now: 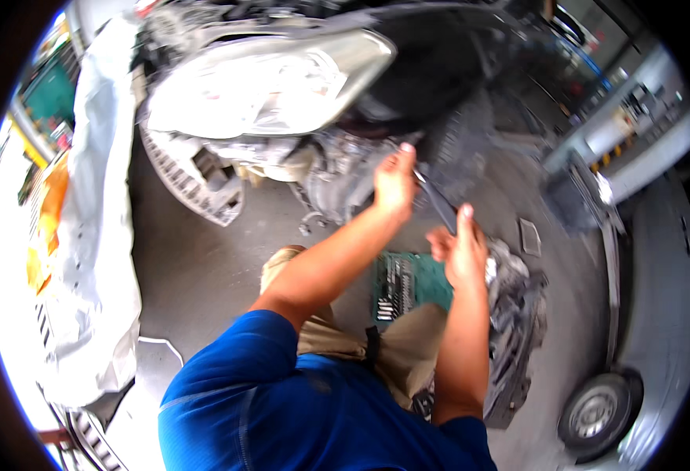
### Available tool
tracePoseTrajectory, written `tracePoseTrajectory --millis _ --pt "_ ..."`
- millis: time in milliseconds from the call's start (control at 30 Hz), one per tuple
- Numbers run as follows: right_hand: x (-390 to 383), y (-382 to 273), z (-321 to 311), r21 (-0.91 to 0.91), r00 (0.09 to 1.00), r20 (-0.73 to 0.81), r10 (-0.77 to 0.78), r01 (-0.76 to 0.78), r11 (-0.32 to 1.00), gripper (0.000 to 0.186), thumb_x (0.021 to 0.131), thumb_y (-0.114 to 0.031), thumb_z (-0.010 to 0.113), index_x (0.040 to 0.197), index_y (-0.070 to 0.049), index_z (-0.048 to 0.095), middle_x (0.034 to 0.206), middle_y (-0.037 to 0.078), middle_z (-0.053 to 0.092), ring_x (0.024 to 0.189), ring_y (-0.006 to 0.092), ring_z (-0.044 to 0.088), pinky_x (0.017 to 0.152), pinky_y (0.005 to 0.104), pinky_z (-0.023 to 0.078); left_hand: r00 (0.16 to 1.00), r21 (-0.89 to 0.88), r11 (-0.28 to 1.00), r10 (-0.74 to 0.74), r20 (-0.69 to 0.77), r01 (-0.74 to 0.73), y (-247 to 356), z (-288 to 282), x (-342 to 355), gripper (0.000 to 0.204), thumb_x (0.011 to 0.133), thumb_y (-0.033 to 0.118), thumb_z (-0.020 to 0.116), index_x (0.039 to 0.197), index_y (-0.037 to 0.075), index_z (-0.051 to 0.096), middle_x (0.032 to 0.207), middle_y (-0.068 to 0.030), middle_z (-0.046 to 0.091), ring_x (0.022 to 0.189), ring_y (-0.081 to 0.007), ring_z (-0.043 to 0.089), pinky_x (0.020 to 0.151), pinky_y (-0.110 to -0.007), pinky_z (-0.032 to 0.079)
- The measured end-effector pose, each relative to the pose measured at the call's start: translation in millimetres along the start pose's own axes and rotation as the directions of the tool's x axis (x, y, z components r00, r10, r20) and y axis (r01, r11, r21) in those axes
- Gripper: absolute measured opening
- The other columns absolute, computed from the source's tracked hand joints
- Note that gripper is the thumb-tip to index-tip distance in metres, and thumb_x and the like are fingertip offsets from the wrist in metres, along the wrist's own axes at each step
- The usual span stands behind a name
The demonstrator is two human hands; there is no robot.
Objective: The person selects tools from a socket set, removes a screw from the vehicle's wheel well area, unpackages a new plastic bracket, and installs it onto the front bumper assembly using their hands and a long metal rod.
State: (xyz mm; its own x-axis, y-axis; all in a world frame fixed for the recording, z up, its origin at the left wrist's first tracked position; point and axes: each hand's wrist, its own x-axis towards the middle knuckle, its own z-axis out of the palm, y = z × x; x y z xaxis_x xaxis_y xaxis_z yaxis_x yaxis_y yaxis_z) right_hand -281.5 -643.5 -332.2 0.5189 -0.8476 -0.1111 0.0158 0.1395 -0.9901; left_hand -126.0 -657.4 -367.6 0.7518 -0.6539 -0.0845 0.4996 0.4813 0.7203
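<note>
My right hand [466,255] is wrapped round the dark handle of a ratchet [438,202], its thumb lying along the handle. The tool slants up and left, and its shiny metal end meets my left hand [394,187]. That hand is closed at the metal end with the thumb up; motion blur and the fingers hide most of the ratchet's head. Just beyond my hands is the front of a car with its bumper off, where a large clear headlight [270,86] sits above exposed dark parts. Below my forearms lies an open green socket set case [431,279].
Grey and black car parts [518,330] are heaped on the floor at my right. A long panel wrapped in pale sheeting [98,212] stands at the left. On the far right are a lift post [659,157] and a grey vehicle with a wheel [596,416].
</note>
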Motion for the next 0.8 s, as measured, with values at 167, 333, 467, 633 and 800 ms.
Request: tracePoseTrajectory --millis 167,333,467,633,800 --pt "-6.6 0.2 0.5 -0.733 0.649 0.153 -0.745 0.581 0.355 0.025 0.083 0.000 0.060 0.108 -0.002 0.062 0.106 0.017 0.053 0.094 0.0287 0.055 0.079 0.0369 0.047 0.995 -0.040 0.998 -0.051 0.084 0.055 -11.6 2.3 -5.2 0.040 0.091 0.042 0.055 0.079 0.005 0.058 0.058 -0.0022 0.055 0.048 -0.0100 0.050 0.043 -0.024 0.039" --pt "-21.1 -6.9 18.6 -0.412 0.921 -0.057 -0.385 0.329 0.850 0.040 0.092 -0.023 0.057 0.125 -0.002 0.049 0.092 0.010 0.058 0.073 0.0153 0.058 0.063 0.0273 0.048 0.982 -0.129 0.980 -0.135 0.135 0.153 4.2 -13.0 -4.6 0.036 0.093 0.040 0.053 0.088 0.005 0.058 0.069 -0.0038 0.061 0.057 -0.0117 0.058 0.051 -0.022 0.045" --pt "-23.0 -13.4 13.9 -0.349 0.980 -0.025 -0.200 0.178 0.920 0.040 0.094 -0.025 0.054 0.127 -0.002 0.047 0.074 0.006 0.058 0.058 0.0088 0.053 0.052 0.0220 0.043 0.975 -0.206 0.961 -0.153 0.162 0.185 5.8 -10.0 -8.4 0.034 0.094 0.039 0.052 0.094 0.006 0.057 0.078 -0.0061 0.065 0.064 -0.0140 0.063 0.057 -0.025 0.050" --pt "-3.2 -12.2 0.2 -0.791 0.433 0.448 -0.782 0.599 -0.122 0.043 0.092 -0.015 0.057 0.131 -0.005 0.043 0.109 0.010 0.054 0.082 0.0168 0.059 0.065 0.0285 0.049 0.975 -0.060 0.984 -0.158 0.159 0.169 6.3 -5.9 -6.6 0.032 0.096 0.034 0.050 0.096 0.003 0.057 0.079 -0.0080 0.065 0.069 -0.0169 0.066 0.058 -0.027 0.053" --pt "-18.9 -9.2 3.7 -0.184 0.983 -0.042 -0.177 0.167 0.969 0.054 0.096 -0.038 0.049 0.133 -0.001 0.036 0.096 0.013 0.060 0.058 0.0118 0.058 0.049 0.0218 0.046 0.963 -0.188 0.958 -0.180 0.201 0.219 10.8 -5.9 -10.7 0.030 0.098 0.029 0.045 0.103 0.001 0.054 0.088 -0.0108 0.067 0.077 -0.0179 0.067 0.062 -0.028 0.054"
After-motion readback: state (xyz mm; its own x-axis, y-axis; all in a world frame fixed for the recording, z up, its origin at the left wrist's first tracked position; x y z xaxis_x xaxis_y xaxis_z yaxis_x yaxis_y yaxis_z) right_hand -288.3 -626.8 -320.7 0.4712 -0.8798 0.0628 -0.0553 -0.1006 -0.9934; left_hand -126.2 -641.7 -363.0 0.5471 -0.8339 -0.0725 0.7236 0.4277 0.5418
